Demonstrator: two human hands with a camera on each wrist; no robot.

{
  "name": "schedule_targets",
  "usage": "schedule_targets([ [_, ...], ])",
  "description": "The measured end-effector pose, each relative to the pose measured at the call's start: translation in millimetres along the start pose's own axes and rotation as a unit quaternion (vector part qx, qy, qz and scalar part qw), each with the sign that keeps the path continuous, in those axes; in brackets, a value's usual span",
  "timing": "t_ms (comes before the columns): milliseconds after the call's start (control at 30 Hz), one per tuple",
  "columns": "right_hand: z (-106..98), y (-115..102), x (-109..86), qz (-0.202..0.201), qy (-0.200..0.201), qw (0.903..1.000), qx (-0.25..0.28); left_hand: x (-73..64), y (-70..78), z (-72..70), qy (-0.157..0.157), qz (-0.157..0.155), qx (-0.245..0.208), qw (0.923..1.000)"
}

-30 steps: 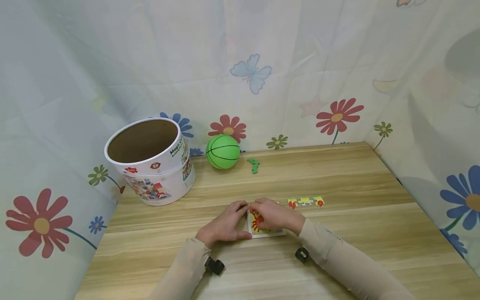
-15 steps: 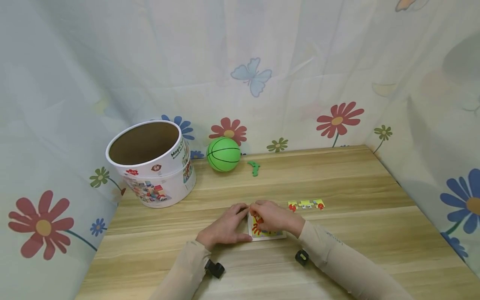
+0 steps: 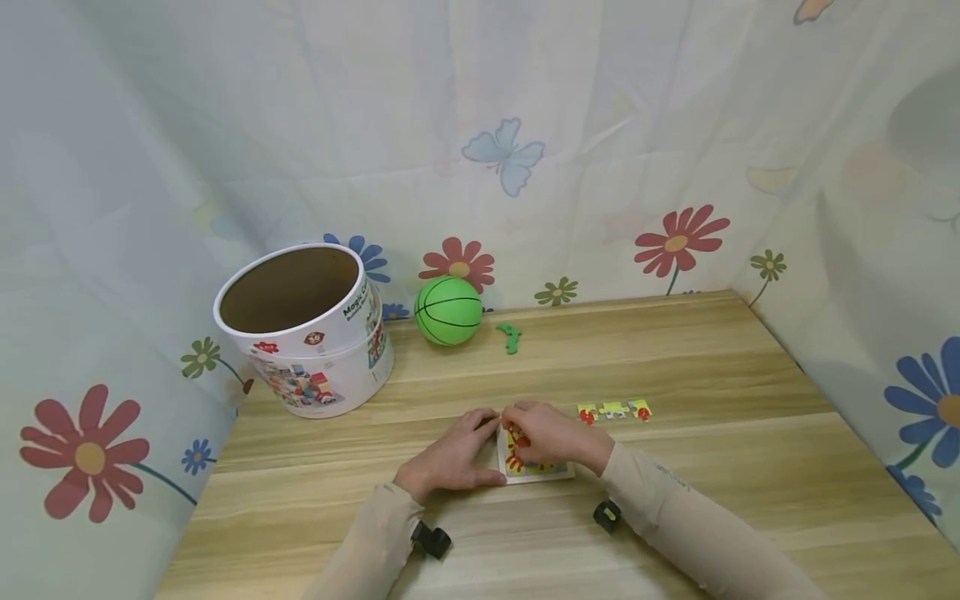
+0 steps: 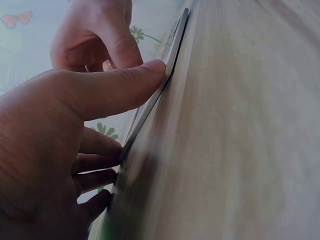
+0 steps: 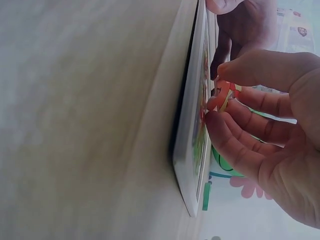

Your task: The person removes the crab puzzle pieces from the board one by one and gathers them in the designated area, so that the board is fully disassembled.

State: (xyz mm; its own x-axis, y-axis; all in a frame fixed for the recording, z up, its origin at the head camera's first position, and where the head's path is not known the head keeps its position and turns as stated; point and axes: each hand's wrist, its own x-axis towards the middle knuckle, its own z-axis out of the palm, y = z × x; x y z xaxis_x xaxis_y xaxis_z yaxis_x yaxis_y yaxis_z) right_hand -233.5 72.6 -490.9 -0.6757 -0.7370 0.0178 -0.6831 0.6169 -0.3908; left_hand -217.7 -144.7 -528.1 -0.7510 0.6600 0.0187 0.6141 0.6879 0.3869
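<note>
A shallow, pale-rimmed puzzle tray (image 3: 536, 478) with a red and yellow picture lies flat on the table. My left hand (image 3: 453, 457) holds its left side, thumb on the near corner and fingertips at the far one. The left wrist view shows that thumb (image 4: 150, 70) resting along the tray's edge. Over the tray's left part, my right hand (image 3: 551, 433) pinches a red and yellow puzzle piece (image 5: 229, 95) between thumb and fingers, close above the picture. Much of the picture is hidden under the right hand.
Several loose puzzle pieces (image 3: 615, 409) lie in a row right of the tray. Farther back are a green ball (image 3: 448, 311) and a small green toy piece (image 3: 512, 339). A large white bucket (image 3: 330, 387) stands at the back left, before a flowered curtain (image 3: 570, 208).
The head view has tipped up slightly, so the table sits a little lower in it. Both hands stay at the tray in nearly the same pose.
</note>
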Motion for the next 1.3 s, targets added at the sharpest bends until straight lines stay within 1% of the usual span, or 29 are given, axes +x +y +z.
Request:
schedule_targets([
  [267,-3,-1,-0.6,-0.005,0.003,0.9998,0.021,0.3,-0.3,-1.6,-0.003,0.002,0.002,1.0000],
  [433,-4,0,-2.3,-0.013,0.008,0.9997,0.021,0.2,1.6,-3.2,-0.006,0.001,0.001,1.0000],
  [567,-5,1,-2.0,-0.021,0.013,0.9995,0.018,-0.2,0.7,-3.9,0.000,0.001,0.001,1.0000],
  [667,-8,0,-4.3,-0.021,0.012,0.9995,0.020,-0.6,-0.2,-3.4,0.005,0.006,0.005,1.0000],
  [800,-13,-1,-9.3,-0.016,0.007,0.9996,0.022,-0.7,-0.4,-2.9,0.001,0.013,0.009,0.9999],
  [1067,-21,3,-13.4,-0.018,0.012,0.9996,0.021,-1.4,2.9,-2.6,-0.001,0.000,0.008,1.0000],
  [1300,-25,12,-17.8,-0.020,0.016,0.9996,0.014,-0.9,6.1,-4.7,-0.011,-0.009,0.001,0.9999],
])
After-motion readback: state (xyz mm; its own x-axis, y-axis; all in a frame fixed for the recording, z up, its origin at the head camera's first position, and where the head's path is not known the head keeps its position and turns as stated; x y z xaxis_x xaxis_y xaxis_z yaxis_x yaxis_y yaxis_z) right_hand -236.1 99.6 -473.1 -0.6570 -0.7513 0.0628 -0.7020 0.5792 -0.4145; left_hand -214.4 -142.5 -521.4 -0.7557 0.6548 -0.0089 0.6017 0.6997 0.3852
